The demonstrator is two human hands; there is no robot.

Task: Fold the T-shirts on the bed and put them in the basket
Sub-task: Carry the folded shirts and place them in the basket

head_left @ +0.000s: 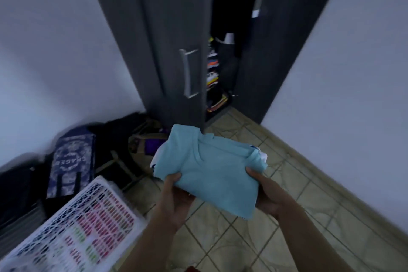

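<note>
— Where is the shirt?

— A folded light blue T-shirt (207,168) sits in the middle of the frame, held up in the air over the tiled floor (247,240). A bit of white cloth peeks out under its right edge.

— Which way does it point?

— Its long side runs from the upper left down to the lower right. The collar end is toward the top, pointing at the dark wardrobe (167,28).

— What are the hands doing?

— The left hand (176,201) grips the lower left edge, with the thumb on top and the fingers curled under. The right hand (269,192) grips the right edge the same way, thumb pressed on the cloth.

— Where is the basket?

— A white laundry basket (123,196) with holes in its wall is in the lower left corner. Colourful clothes show through the holes. The shirt is to the right of it, not touching.

— What else is there?

— One wardrobe door is open, and stacked clothes (213,73) show inside. Dark bags (72,157) lie on the floor at the left by the wall.
</note>
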